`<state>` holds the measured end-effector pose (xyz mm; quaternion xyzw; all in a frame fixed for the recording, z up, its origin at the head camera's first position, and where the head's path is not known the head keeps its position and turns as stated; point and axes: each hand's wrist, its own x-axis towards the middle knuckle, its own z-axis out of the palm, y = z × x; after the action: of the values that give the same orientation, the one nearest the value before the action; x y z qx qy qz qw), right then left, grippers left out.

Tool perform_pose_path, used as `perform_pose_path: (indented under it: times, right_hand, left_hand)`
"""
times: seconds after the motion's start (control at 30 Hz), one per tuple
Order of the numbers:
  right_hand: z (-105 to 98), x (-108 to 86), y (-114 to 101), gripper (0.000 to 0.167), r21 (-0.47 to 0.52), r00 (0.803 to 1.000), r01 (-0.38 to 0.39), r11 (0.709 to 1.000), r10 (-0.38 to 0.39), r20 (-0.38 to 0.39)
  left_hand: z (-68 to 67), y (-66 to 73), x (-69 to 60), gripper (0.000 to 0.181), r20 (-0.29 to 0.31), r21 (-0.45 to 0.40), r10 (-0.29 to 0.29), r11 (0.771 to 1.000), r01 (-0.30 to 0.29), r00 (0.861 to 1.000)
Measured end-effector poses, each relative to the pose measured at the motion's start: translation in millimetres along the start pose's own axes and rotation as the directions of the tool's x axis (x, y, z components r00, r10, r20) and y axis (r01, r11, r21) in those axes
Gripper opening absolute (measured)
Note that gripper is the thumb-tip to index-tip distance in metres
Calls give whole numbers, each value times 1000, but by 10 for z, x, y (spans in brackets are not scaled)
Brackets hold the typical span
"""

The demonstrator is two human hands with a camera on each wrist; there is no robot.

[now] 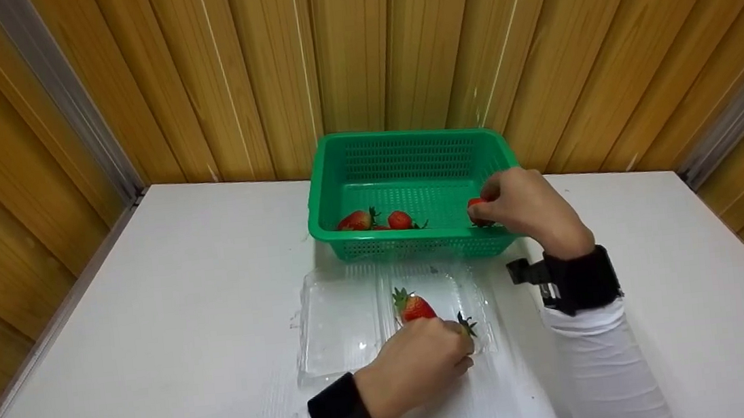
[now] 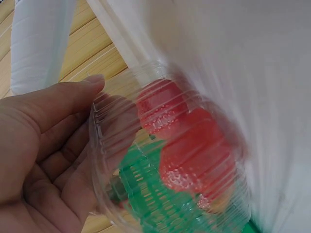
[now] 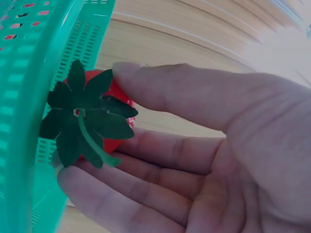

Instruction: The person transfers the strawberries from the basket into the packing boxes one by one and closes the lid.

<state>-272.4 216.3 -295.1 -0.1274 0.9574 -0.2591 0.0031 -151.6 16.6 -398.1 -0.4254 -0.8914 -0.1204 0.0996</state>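
**A held strawberry (image 1: 476, 204), bright red under a broad green cap (image 3: 73, 104)**

The right hand (image 1: 532, 210) pinches the strawberry, its thumb on one side and its curled fingers on the other, parted only by the fruit's width. Pointed dark leaves fan out like a star between the thumb and fingertips, and a paler, curved stem juts from their centre. Glossy red flesh shows around the leaves. The fruit is at the near right corner of the green basket (image 1: 405, 130), just inside the rim.

Well to the left of these fingers, in the basket, lie a leafy red strawberry (image 1: 354, 221) and a rounder strawberry (image 1: 400, 220), with a sliver of red between them.

The left hand (image 1: 420, 358) has its fingers bent over the near wall of a clear plastic container (image 1: 342, 328), gripping it with the thumb against the plastic. Just beyond its knuckles lies a tapering strawberry (image 1: 415, 307), red with fine seeds, its leaves pointing up and left. By the left fingertips, dark leaves (image 1: 466, 325) stick up; the hand hides most of the fruit under them. Through the ribbed plastic, the left wrist view shows two shiny red berries beside the fingers.
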Motion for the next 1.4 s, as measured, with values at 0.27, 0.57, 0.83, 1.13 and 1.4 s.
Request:
perform_pose_path:
  times: [0.27, 0.57, 0.83, 1.13, 1.4]
  right_hand:
    - [-52, -96, -29, 19, 1, 999, 40, 999, -40, -10]
    - [1, -188, -71, 17, -31, 994, 111, 993, -112, -20]
    - [61, -310, -69, 21, -45, 989, 146, 988, -146, 2]
    - [90, -416, -186, 20, -51, 982, 189, 981, -188, 5]
    - [291, -490, -248, 11, -60, 965, 262, 963, -259, 53]
  left_hand:
    - [25, -2, -9, 14, -14, -7, -9, 1000, 9, 1000]
    - [18, 8, -3, 15, -20, 2, 0, 1000, 0, 1000]
    - [14, 5, 2, 10, -11, -13, -5, 1000, 5, 1000]
    - [10, 1, -1, 6, 7, 0, -12, 1000, 12, 1000]
    - [-3, 3, -4, 4, 20, 23, -19, 1000, 18, 1000]
